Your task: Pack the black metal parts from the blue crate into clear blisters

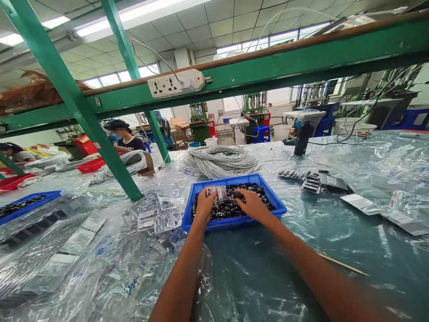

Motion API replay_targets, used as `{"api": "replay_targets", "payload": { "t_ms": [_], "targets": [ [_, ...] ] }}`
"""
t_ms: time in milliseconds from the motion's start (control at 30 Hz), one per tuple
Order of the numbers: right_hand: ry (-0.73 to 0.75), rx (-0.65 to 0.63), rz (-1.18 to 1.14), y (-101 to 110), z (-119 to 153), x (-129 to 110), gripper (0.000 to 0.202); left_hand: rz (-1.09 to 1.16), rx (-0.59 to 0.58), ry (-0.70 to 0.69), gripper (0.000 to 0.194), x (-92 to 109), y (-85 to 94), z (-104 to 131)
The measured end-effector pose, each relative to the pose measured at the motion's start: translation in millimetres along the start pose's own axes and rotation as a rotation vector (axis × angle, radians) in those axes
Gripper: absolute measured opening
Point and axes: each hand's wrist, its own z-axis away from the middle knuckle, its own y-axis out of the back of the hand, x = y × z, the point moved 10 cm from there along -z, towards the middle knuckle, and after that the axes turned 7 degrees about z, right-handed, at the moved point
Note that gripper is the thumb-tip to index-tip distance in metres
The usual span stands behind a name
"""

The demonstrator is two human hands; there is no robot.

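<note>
A blue plastic tray (231,180) full of small black parts (256,191) stands on the table in front of me. Over its left half, my left hand (204,205) is closed on the edge of a small clear plastic blister tray (220,193). My right hand (250,204) is among the black parts to the right of that piece, its fingers curled together. Whatever lies between those fingertips is too small and partly hidden to make out. More clear blister trays (161,219) lie on the table left of the blue tray.
Behind the blue tray lies a coil of grey cable (223,161). A green frame post (115,156) meets the table at left; its crossbeam carries a power strip (176,84). At right are filled packs (326,182), a black device (302,137) and a thin stick (343,264). A co-worker (125,136) sits beyond.
</note>
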Motion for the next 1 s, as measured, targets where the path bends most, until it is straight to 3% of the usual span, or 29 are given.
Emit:
{"api": "replay_targets", "payload": {
  "t_ms": [100, 300, 433, 567, 667, 833, 933, 1000],
  "targets": [
    [0.111, 0.074, 0.099, 3, 2, -13, 0.046, 0.079, -0.032, 0.059, 0.033, -6, -7.5, 1],
    [0.271, 0.102, 0.067, -8, 11, -38, 0.048, 0.156, -0.099, 0.07, 0.042, -8, -33.7, 13],
    [0.246, 0.113, 0.017, -13, 14, -42, 0.053, 0.131, -0.089, 0.043, 0.042, -6, -32.9, 17],
    [0.094, 0.157, -0.132, -3, 12, -33, 0.048, 0.09, -0.107, 0.029, 0.038, 1, -30.7, 17],
    [-0.035, 0.078, -0.379, -4, 9, -22, 0.04, -0.031, -0.19, -0.027, 0.032, 15, -36.4, 19],
    [-0.06, -0.152, -0.567, -21, 9, -23, 0.025, -0.354, -0.299, -0.184, 0.018, 41, -44.6, 20],
    [-0.051, -0.156, -0.405, -21, 6, -17, 0.028, -0.506, -0.2, -0.226, 0.014, 59, -29.2, 12],
    [0.003, -0.056, -0.191, -6, 1, -18, 0.034, -0.645, 0.021, -0.307, 0.011, 85, -0.1, 7]
  ]
}}
